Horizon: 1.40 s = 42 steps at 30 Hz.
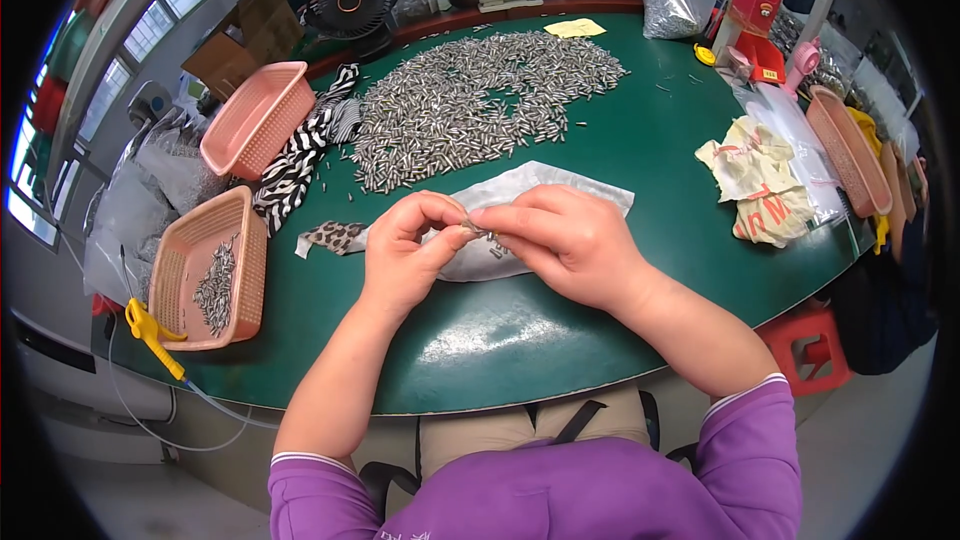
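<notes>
My left hand and my right hand meet over a light grey cloth on the green table. Thumb and fingers of the left are pinched on a small metal pin; the right fingertips press at the same spot. A few more small metal pins show just under the right fingers, and whether they lie on the cloth or in the hand I cannot tell. Beyond the hands spreads a wide heap of small silvery metal pins. A leopard-print cloth piece lies left of my left hand.
A pink basket with metal pins stands at left, beside a yellow air gun. Another pink basket tilts behind it, near a zebra-striped cloth. Crumpled pale cloths and plastic bags lie at right. A black fan stands behind.
</notes>
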{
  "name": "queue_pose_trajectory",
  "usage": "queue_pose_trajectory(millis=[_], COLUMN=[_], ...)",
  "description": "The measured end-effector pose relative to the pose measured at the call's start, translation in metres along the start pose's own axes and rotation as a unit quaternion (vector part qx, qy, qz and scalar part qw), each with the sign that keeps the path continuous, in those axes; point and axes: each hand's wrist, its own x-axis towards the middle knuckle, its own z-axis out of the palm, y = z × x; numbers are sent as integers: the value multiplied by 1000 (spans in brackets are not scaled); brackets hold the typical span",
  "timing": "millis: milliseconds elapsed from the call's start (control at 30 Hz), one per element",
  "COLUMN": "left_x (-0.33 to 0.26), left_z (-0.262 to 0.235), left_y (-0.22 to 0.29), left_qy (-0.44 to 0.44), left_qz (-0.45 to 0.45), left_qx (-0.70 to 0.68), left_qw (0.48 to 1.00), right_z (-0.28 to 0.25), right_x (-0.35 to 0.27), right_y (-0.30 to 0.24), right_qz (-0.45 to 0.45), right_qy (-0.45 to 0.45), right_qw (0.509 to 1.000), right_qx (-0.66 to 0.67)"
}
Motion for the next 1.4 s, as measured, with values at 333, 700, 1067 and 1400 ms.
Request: queue_pose_trajectory(millis=[333,700,1067,1400], left_x=[0,0,1,1], left_z=[0,-1,-4,-2], left_y=[-3,-2,-2,-3], left_qy=[-6,-14,-5,11], left_qz=[-15,-5,-19,18], left_qx=[-27,-21,11,15], left_qw=[1000,1000,1000,1000], right_z=[-1,3,-5,3], right_x=[0,-2,4,-2], right_y=[3,3,8,4], right_qz=[14,27,-6,31], right_qy=[6,-7,38,-6], right_qw=[997,995,999,993], right_qx=[81,92,23,111])
